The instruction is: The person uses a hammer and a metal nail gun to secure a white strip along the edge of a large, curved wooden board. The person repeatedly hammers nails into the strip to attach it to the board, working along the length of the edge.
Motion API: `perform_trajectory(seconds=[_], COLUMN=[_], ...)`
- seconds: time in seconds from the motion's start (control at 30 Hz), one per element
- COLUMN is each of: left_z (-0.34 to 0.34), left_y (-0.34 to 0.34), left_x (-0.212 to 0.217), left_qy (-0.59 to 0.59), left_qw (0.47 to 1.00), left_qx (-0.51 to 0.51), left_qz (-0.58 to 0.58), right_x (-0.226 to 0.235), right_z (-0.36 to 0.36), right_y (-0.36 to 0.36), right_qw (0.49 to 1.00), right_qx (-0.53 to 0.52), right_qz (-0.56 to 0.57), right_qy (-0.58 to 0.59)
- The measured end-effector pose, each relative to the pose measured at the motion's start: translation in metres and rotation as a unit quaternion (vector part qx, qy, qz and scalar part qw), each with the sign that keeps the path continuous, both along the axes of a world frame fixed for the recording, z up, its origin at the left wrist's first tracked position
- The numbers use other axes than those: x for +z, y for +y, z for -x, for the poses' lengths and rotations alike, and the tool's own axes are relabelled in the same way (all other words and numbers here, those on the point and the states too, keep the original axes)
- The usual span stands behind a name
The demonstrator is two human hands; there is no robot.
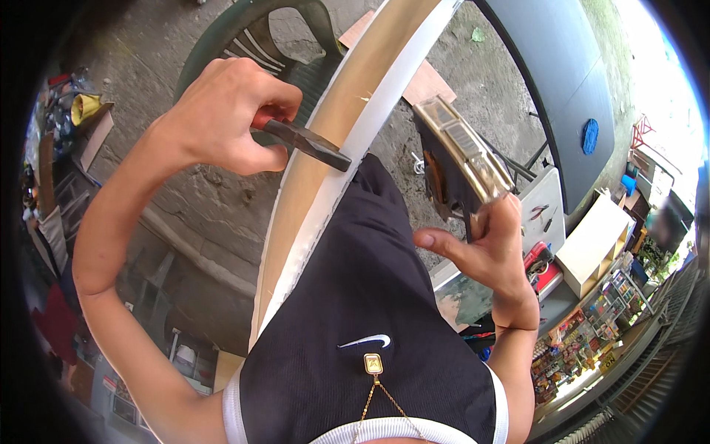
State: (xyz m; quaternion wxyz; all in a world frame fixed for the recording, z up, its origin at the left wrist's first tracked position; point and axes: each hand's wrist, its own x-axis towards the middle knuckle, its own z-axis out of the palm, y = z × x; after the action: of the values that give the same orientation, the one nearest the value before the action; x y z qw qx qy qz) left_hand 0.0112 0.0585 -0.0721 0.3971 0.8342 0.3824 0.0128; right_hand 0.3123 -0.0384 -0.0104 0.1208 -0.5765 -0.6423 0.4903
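A long curved wooden piece (336,122) with white material along its edges lies across my lap, running from lower left to the top. My left hand (222,115) is closed around the red handle of dark pliers (307,142). Their jaw end is over the white edge on the right side of the piece. My right hand (495,248) is raised on the right, thumb stretched out and the other fingers partly hidden. It grips what looks like a staple gun (466,148), with a dark body and a shiny metal magazine, apart from the wooden piece and slightly blurred.
A green plastic chair (255,37) stands beyond my left hand. To the right are a grey table (555,66) with a blue object (589,137) and a small pale table (543,203) with tools. A wooden box (595,240) and a shelf of colourful goods (584,333) stand farther right.
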Motion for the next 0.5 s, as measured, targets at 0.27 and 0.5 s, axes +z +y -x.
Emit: perform_trajectory(seconds=[0.27, 0.5], left_z=[-0.006, -0.014], left_y=[-0.011, -0.019], left_x=[-0.04, -0.053], left_qy=[-0.084, -0.134], left_qw=[0.996, 0.99], left_qx=[0.008, 0.025], left_qz=[0.031, 0.037], right_x=[0.035, 0.052], right_z=[-0.007, -0.001], right_y=[0.012, 0.024], right_qw=[0.989, 0.969], right_qx=[0.14, 0.236], right_qz=[0.055, 0.065], right_qy=[0.006, -0.035])
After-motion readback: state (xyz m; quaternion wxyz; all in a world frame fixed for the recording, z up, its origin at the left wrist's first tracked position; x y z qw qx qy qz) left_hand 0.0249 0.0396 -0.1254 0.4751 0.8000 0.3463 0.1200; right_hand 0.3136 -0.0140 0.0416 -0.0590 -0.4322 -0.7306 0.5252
